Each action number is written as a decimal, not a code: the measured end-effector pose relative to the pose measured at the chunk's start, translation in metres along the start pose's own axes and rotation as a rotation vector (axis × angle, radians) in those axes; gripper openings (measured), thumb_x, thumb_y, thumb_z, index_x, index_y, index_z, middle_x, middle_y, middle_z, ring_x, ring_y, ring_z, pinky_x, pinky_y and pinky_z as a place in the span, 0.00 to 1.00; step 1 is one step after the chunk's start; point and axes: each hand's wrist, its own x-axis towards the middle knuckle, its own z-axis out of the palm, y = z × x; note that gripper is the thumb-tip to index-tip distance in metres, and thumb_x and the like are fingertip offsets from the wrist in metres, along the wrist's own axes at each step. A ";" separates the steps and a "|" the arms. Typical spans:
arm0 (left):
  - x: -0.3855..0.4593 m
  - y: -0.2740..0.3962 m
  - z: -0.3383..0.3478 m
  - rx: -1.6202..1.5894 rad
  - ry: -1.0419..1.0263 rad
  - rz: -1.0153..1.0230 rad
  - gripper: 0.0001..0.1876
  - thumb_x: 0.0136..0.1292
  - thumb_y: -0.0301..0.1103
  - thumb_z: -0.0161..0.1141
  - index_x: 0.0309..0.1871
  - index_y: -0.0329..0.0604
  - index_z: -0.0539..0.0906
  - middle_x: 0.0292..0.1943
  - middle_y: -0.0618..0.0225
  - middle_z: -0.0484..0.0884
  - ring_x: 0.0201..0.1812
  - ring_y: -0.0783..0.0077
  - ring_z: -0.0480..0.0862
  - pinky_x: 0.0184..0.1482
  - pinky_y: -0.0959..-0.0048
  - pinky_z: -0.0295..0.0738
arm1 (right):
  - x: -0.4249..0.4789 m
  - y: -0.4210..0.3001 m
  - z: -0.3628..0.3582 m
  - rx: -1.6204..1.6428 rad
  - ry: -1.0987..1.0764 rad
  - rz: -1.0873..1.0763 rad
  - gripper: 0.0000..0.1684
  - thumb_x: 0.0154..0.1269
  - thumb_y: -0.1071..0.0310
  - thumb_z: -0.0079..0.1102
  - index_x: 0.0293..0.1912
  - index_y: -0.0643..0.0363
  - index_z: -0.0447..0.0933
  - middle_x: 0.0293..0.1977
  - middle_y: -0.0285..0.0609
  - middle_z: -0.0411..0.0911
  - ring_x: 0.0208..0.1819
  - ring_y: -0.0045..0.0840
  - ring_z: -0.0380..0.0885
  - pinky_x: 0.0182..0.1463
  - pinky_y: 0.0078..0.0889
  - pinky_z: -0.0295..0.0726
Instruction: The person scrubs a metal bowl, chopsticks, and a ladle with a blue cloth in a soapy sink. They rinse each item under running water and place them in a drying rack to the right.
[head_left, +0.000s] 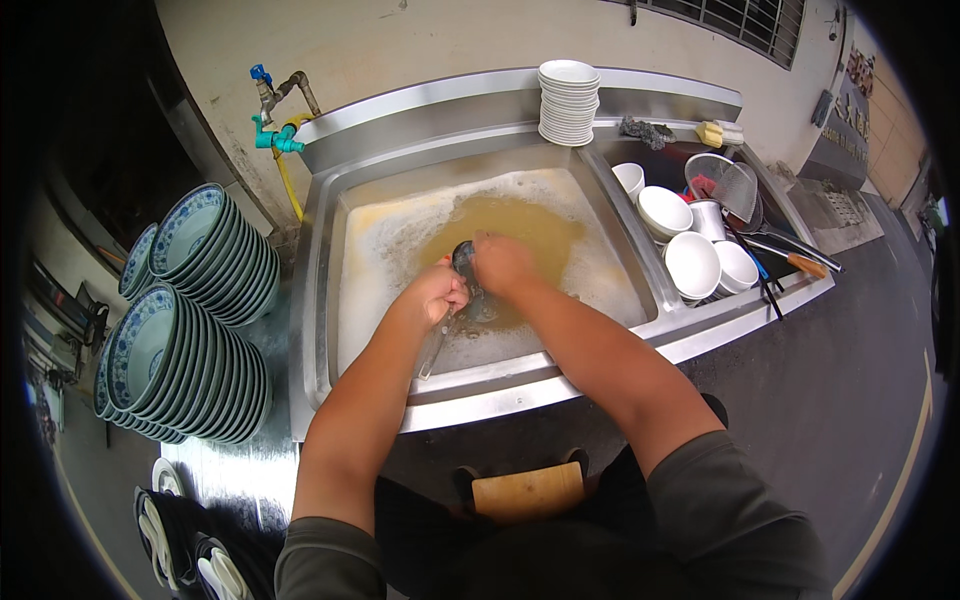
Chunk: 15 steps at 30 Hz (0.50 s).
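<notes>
Both my hands are over the soapy water (517, 225) in a large stainless steel sink basin (322, 300). My left hand (437, 291) is closed around the handle of a metal utensil (436, 346), whose end points down towards the near rim. At the utensil's upper end, my right hand (499, 262) is pressed against a dark rounded part (463, 259), perhaps a ladle bowl or a scrubber; the fingers hide most of it. Whether this part belongs to the handle cannot be told. Some of the utensil lies at the cloudy water's surface.
Stacked blue-patterned bowls (202, 360) stand at left, above spoons in dark containers (157, 536). White saucers (568, 105) rise on the back ledge. The right basin holds white bowls (691, 264), strainers (735, 191) and a mug (707, 219). A tap (266, 97) is at back left.
</notes>
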 end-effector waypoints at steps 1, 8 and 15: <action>-0.002 -0.001 0.003 0.013 -0.017 -0.001 0.26 0.64 0.08 0.43 0.47 0.63 0.71 0.30 0.70 0.71 0.18 0.83 0.65 0.17 0.82 0.50 | 0.000 0.000 0.001 0.025 0.042 -0.015 0.12 0.66 0.63 0.66 0.48 0.54 0.82 0.46 0.51 0.86 0.47 0.47 0.85 0.52 0.50 0.83; 0.002 0.004 -0.004 0.117 -0.076 0.032 0.25 0.66 0.09 0.43 0.49 0.62 0.71 0.31 0.72 0.71 0.19 0.84 0.64 0.18 0.83 0.51 | 0.003 0.010 -0.006 0.259 -0.220 -0.223 0.10 0.62 0.67 0.69 0.43 0.56 0.85 0.45 0.51 0.85 0.47 0.47 0.84 0.51 0.48 0.83; 0.009 0.003 -0.006 0.097 0.047 0.047 0.25 0.64 0.08 0.41 0.48 0.60 0.69 0.29 0.70 0.70 0.19 0.83 0.67 0.17 0.81 0.50 | 0.004 0.009 -0.007 -0.005 -0.073 -0.012 0.12 0.61 0.70 0.67 0.46 0.60 0.82 0.47 0.52 0.84 0.52 0.46 0.83 0.53 0.47 0.82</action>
